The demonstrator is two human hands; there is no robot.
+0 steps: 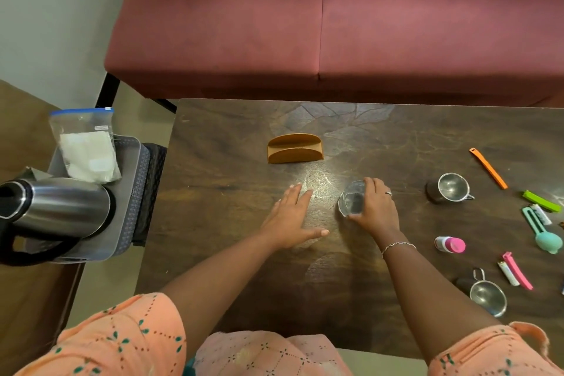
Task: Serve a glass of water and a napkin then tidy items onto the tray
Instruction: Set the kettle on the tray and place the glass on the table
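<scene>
Head view: right hand (377, 207) grips a clear, squat glass (352, 198) on the tabletop (229, 192), nearer the person than the brown napkin holder (294, 148); left hand (290, 217) lies flat, fingers straight.

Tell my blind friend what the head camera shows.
The right hand grips a glass at a brown table; the left hand lies flat beside it. An orange holder stands behind. A kettle sits on a tray at left.

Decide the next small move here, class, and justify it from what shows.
Probably the flat, free left hand should reach for the stainless steel kettle on the grey plastic tray: the right hand grips the clear drinking glass standing on the dark wooden table.
</scene>
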